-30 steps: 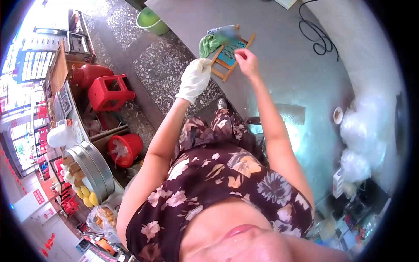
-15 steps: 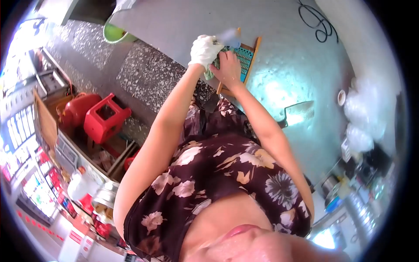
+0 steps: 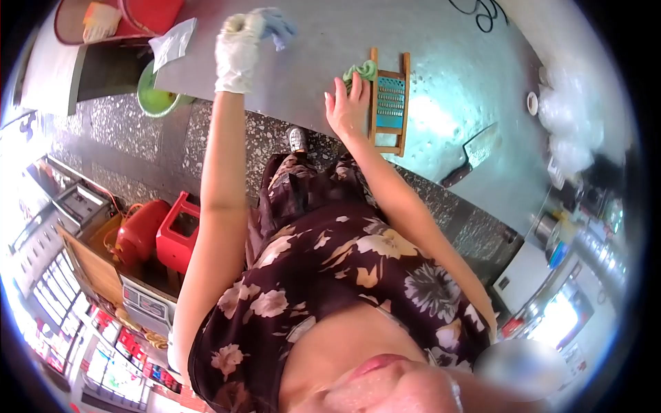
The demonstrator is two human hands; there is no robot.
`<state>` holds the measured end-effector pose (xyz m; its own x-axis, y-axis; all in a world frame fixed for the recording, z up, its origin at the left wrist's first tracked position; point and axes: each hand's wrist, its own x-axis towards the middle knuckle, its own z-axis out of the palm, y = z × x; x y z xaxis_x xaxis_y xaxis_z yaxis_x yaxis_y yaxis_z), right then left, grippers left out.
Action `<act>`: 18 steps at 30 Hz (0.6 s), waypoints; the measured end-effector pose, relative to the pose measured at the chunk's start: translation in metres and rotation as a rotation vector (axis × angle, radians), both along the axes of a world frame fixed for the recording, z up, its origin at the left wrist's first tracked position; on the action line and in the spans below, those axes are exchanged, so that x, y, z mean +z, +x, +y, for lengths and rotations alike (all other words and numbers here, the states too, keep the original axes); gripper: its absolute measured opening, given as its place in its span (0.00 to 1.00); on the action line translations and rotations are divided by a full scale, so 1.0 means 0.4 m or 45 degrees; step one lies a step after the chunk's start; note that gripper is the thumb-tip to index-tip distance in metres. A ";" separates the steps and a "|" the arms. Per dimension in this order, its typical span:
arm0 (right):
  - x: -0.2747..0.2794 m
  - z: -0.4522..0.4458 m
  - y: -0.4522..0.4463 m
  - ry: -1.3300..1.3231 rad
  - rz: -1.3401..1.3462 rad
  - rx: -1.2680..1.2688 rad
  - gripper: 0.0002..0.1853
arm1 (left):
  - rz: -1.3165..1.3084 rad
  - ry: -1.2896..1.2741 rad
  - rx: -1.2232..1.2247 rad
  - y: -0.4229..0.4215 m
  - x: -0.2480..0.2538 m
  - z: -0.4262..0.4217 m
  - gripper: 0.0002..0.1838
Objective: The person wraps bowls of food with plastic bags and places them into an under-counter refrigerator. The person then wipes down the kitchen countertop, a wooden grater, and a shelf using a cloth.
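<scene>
My left hand [image 3: 237, 55], in a white glove, is closed at the upper left, over the grey tabletop [image 3: 313, 41]. A limp blue piece, like a cloth [image 3: 279, 29], sticks out of its grip. My bare right hand [image 3: 349, 110] has its fingers spread near the table's front edge. Its fingertips reach a crumpled green cloth-like piece [image 3: 363, 70], and I cannot tell whether they press on it. That piece lies against the left side of a wooden-framed grater [image 3: 390, 103] with a blue toothed plate, flat on the table just right of the hand.
A cleaver [image 3: 478, 148] lies right of the grater. A black cable [image 3: 485, 17] is at the far edge. At left are a plastic bag [image 3: 172, 45], a green bucket [image 3: 155, 93] below the edge and a red basin [image 3: 148, 14]. Clear bags [image 3: 575, 117] sit at right.
My left hand has moved left, away from the grater, with the blue piece. The green piece, earlier under both hands, now lies beside the grater by my right fingertips.
</scene>
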<state>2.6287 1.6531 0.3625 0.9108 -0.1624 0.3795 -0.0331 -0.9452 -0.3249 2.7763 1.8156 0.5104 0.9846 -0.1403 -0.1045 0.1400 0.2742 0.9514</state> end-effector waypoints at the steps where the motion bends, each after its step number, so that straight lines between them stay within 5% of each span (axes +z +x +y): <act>1: -0.016 -0.004 0.004 -0.005 -0.001 -0.027 0.20 | 0.015 0.037 0.071 0.005 0.038 0.001 0.09; 4: -0.053 -0.033 0.019 0.090 -0.070 0.040 0.17 | -0.071 0.132 0.409 0.146 -0.194 0.050 0.08; 9: 0.026 -0.137 0.027 0.688 -0.182 -0.150 0.09 | -0.264 -0.028 0.379 0.189 -0.113 -0.031 0.08; 12: 0.113 -0.233 -0.056 1.493 -0.037 -0.488 0.11 | -0.544 0.469 0.449 0.196 -0.044 -0.079 0.04; 13: 0.156 -0.262 -0.094 1.819 -0.014 -0.637 0.11 | -0.782 0.858 0.570 0.149 -0.025 -0.108 0.04; 14: 0.160 -0.303 -0.131 1.796 -0.128 -0.623 0.12 | -1.023 1.251 0.694 0.096 -0.007 -0.147 0.04; 15: 0.163 -0.347 -0.166 1.775 -0.247 -0.608 0.12 | -0.835 1.167 0.393 0.007 -0.046 -0.186 0.06; 18: 0.197 -0.456 -0.265 2.407 -0.310 -0.670 0.14 | -0.266 0.982 -0.223 -0.270 -0.145 -0.312 0.15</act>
<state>2.5226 1.4706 0.4412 0.6107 -0.6275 -0.4831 0.0471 0.6378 -0.7688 2.6683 1.6906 0.4526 0.9649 -0.2575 -0.0512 -0.0811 -0.4775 0.8749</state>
